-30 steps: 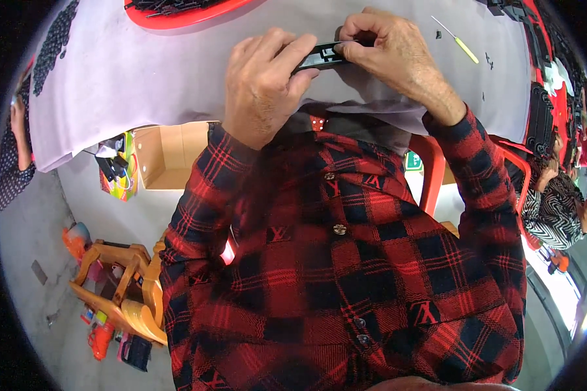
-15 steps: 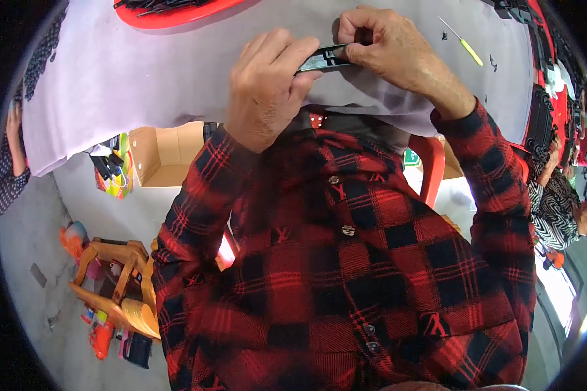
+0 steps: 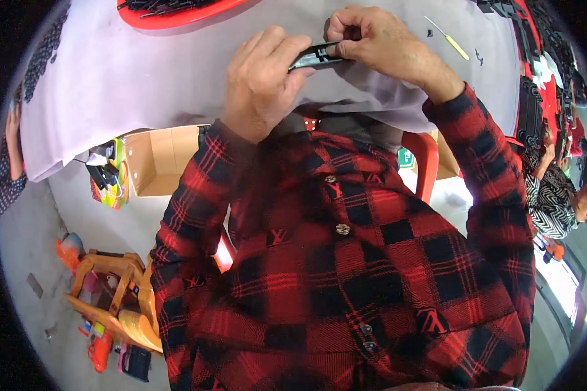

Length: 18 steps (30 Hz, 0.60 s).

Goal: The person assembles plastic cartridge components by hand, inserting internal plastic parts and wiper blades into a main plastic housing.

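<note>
Between my two hands, above the cloth-covered table [image 3: 163, 78], is a narrow black plastic part [image 3: 313, 57] with a glossy face and small cut-outs near its middle. My left hand [image 3: 261, 81] grips its left end between thumb and fingers. At its other end my right hand [image 3: 388, 49] is closed, thumb pressed on the part and index finger curled. Whether a smaller piece sits in the right fingertips is hidden. A thin screwdriver [image 3: 457, 48] with a yellow handle lies to the right, with small black bits [image 3: 479, 57] beside it.
A red tray [image 3: 182, 19] of black parts stands at the far left. Black parts [image 3: 530, 114] line the right side, near a person in a zebra-striped top [image 3: 551, 202]. Another person's arm [image 3: 13, 143] shows at left. Below are a cardboard box [image 3: 160, 159] and a wooden stool [image 3: 114, 287].
Both hands keep hold of the black part in nearly the same pose. The whole view has shifted slightly, so the table things appear a little further left.
</note>
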Each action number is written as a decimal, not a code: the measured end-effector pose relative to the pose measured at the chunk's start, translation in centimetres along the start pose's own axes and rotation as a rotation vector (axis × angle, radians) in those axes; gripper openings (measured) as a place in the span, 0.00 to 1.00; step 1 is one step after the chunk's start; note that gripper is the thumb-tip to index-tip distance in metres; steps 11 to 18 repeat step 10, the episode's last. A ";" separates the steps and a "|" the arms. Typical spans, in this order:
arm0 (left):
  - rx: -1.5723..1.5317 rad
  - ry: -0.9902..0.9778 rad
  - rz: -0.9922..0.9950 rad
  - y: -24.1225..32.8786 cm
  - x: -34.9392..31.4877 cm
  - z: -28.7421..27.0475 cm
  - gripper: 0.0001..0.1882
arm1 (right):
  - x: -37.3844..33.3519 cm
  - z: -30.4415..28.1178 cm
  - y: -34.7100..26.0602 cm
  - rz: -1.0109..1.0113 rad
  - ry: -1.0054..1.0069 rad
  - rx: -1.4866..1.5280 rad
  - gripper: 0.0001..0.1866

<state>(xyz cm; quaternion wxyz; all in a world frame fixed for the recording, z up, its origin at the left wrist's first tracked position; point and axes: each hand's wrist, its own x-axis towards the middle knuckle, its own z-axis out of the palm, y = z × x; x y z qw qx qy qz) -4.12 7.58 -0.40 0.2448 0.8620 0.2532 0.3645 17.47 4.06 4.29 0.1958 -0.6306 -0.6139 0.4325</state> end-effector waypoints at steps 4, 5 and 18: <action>-0.014 0.011 0.031 0.1 0.1 0.0 0.20 | -1.4 -0.9 -0.1 -0.031 0.014 0.148 0.06; 0.005 -0.006 0.027 0.2 0.0 -0.1 0.21 | -1.8 -1.1 -0.2 -0.038 0.016 0.147 0.06; 0.049 0.030 0.016 1.0 0.3 -0.7 0.23 | -4.3 -1.9 2.1 -0.052 0.302 0.387 0.06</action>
